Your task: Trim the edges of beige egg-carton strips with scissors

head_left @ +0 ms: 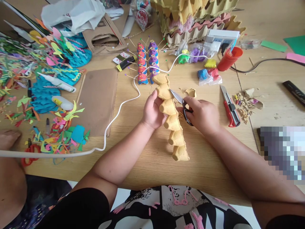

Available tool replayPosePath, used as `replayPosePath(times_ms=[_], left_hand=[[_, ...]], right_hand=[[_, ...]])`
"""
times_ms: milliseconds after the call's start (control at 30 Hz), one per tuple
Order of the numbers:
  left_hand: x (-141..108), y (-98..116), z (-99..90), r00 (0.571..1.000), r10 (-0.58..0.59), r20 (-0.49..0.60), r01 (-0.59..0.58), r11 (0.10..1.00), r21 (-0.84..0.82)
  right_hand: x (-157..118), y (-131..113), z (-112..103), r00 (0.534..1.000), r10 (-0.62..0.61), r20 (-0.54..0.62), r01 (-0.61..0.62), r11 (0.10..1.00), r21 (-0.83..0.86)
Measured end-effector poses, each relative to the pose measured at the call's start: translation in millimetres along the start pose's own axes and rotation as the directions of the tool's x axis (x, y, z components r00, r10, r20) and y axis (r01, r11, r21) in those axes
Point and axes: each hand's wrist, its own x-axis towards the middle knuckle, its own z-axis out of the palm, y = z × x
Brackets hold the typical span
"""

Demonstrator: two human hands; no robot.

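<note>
A yellow egg-carton strip (173,122) with several cups runs down the middle of the head view. My left hand (154,110) holds it from the left near its upper part, fingers partly hidden behind it. In my right hand (202,114) are black-handled scissors (177,96), their blades against the strip's right edge near the second cup. A small cut carton piece (191,92) lies just beyond the scissors. Behind the strip stand two painted carton strips, one red and blue (142,63), one purple and blue (153,60), with pins sticking out.
A white cable (121,105) crosses the left side. Cardboard (96,98) and colourful paper scraps (69,136) lie left, near another person's hand (9,138). At right are a red cutter (230,108) and a red cup (230,58). Egg trays (197,25) are stacked behind.
</note>
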Motion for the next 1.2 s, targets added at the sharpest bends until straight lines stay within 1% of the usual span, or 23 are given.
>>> replayPosePath(times_ms=[100,200,300,400,467,567,633,800,900,1033,1200], left_hand=[[2.3,2.8,-3.0,1.000,-0.014,-0.005,0.014,1.000,0.007],[2.6,7.5,-4.7,0.999,-0.054,0.005,0.054,0.998,-0.026],[1.6,11.4,-5.8,0.992,-0.102,0.078,0.108,0.990,-0.087],[0.8,12.5,-6.4,0.985,-0.120,0.125,0.134,0.985,-0.110],[0.7,12.1,-6.2,0.986,-0.118,0.114,0.129,0.987,-0.094],[0.8,11.8,-5.7,0.990,-0.107,0.086,0.113,0.991,-0.069],[1.0,12.4,-5.6,0.992,-0.107,0.070,0.111,0.992,-0.058],[1.5,14.6,-5.9,0.994,-0.107,-0.003,0.107,0.994,-0.016],[1.5,15.3,-5.5,0.994,-0.111,0.002,0.111,0.993,-0.039],[1.4,15.8,-4.9,0.991,-0.133,-0.002,0.132,0.989,-0.059],[2.1,16.4,-5.1,0.995,-0.104,-0.003,0.104,0.993,-0.050]], right_hand=[[0.1,2.9,2.7,0.999,0.010,-0.033,-0.008,0.998,0.065],[1.1,6.7,6.1,0.999,0.035,-0.022,-0.031,0.991,0.134],[2.6,8.4,7.9,0.998,0.066,0.014,-0.067,0.984,0.167],[3.2,6.5,7.1,0.996,0.083,0.010,-0.084,0.982,0.170],[3.2,4.2,6.0,0.999,0.052,-0.016,-0.048,0.983,0.178],[3.4,1.6,5.3,0.997,-0.046,-0.061,0.057,0.981,0.188],[3.7,1.3,5.7,0.995,-0.084,-0.058,0.093,0.978,0.186],[4.4,2.8,7.5,0.994,-0.103,-0.028,0.106,0.972,0.209],[4.4,3.4,7.8,0.993,-0.119,-0.010,0.118,0.965,0.235],[4.1,4.1,7.7,0.995,-0.104,0.005,0.100,0.963,0.252],[2.5,2.9,7.2,0.996,-0.086,-0.006,0.084,0.957,0.278]])
